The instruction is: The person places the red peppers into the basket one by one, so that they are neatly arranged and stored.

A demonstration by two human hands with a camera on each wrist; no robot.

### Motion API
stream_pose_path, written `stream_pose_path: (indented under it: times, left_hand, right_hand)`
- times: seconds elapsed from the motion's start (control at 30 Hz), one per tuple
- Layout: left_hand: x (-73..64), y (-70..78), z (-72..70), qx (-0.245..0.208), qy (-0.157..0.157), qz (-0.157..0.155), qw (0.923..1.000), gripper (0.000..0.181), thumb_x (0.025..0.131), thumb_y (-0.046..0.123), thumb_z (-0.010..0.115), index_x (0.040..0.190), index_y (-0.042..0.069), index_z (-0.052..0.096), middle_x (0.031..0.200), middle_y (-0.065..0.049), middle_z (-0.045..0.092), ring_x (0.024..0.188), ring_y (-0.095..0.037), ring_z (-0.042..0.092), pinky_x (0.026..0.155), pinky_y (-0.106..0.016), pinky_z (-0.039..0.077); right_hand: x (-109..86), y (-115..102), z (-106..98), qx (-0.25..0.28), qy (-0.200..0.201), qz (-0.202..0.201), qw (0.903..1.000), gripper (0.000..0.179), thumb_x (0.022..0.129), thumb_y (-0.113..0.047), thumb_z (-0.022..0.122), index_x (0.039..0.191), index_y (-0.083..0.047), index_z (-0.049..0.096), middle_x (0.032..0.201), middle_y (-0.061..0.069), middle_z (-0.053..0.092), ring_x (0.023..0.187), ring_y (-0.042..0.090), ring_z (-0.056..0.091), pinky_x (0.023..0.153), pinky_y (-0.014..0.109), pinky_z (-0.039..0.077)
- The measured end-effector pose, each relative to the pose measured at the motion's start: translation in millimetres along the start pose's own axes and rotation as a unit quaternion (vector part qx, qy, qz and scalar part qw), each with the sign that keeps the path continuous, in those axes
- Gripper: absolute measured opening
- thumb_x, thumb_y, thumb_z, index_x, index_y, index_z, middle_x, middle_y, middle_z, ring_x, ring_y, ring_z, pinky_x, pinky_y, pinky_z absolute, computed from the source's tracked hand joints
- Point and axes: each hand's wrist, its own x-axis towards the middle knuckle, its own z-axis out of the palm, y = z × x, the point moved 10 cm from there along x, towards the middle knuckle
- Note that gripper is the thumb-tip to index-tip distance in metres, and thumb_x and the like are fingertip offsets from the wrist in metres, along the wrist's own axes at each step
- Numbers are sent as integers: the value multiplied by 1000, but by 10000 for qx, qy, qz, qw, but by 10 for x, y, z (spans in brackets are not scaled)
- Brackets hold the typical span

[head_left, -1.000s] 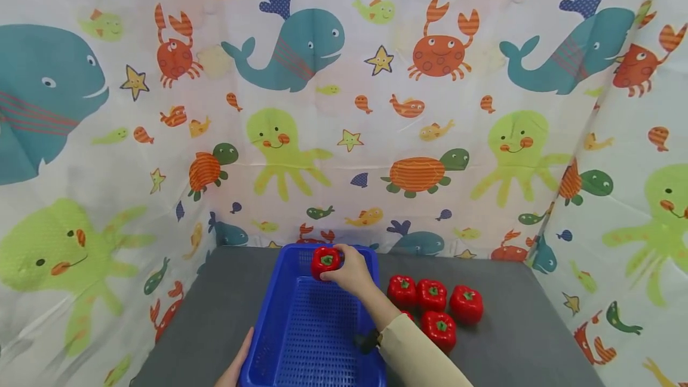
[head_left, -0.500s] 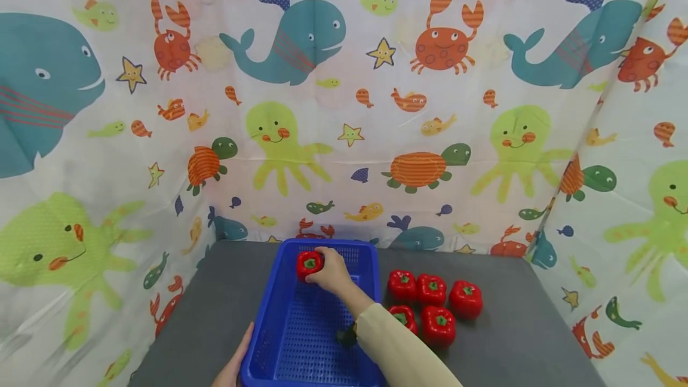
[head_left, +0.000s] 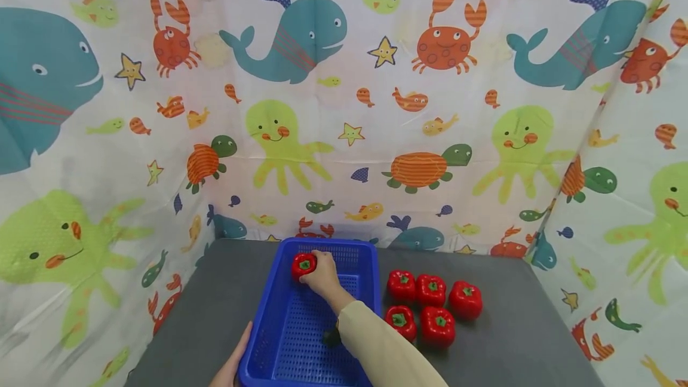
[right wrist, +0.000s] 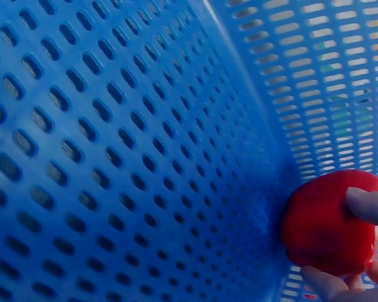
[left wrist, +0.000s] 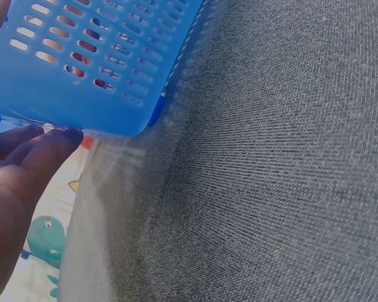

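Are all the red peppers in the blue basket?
No, five red peppers sit on the gray table beside the basket.

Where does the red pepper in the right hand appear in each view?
Head: red pepper below and left of centre, in the right hand, at the blue basket's far-left corner.
Left wrist: can't be picked out; red patches behind the slots are unclear.
Right wrist: lower right, in the grip.
Shared landmark: the blue basket.

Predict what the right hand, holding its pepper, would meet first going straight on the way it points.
Led by the pepper, the right hand would probably meet the basket near its far-left corner; depth is unclear.
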Motion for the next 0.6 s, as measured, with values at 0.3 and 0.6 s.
stream_pose_path:
  times: [0.3, 0.6]
  left_hand:
    - [-23, -94, -47, -248, 272, -679, 9970, 113, 85, 10, 69, 147, 17, -26, 152, -20, -15, 133, -25, 32, 97, -33, 44]
    - [-22, -196, -48, -622, 23, -597, 9963, 111, 88, 17, 67, 146, 21, -27, 150, -24, -21, 132, -23, 35, 98, -37, 44]
  right_hand:
    - [-10, -74, 130, 177, -210, -102, 9996, 79, 68, -11, 85, 137, -3, 47, 130, 18, 48, 119, 33, 51, 99, 46, 45]
    - [-101, -127, -31, -19, -776, -220, 9967, 85, 75, -23, 82, 145, -6, 37, 141, 15, 46, 130, 32, 43, 105, 48, 40]
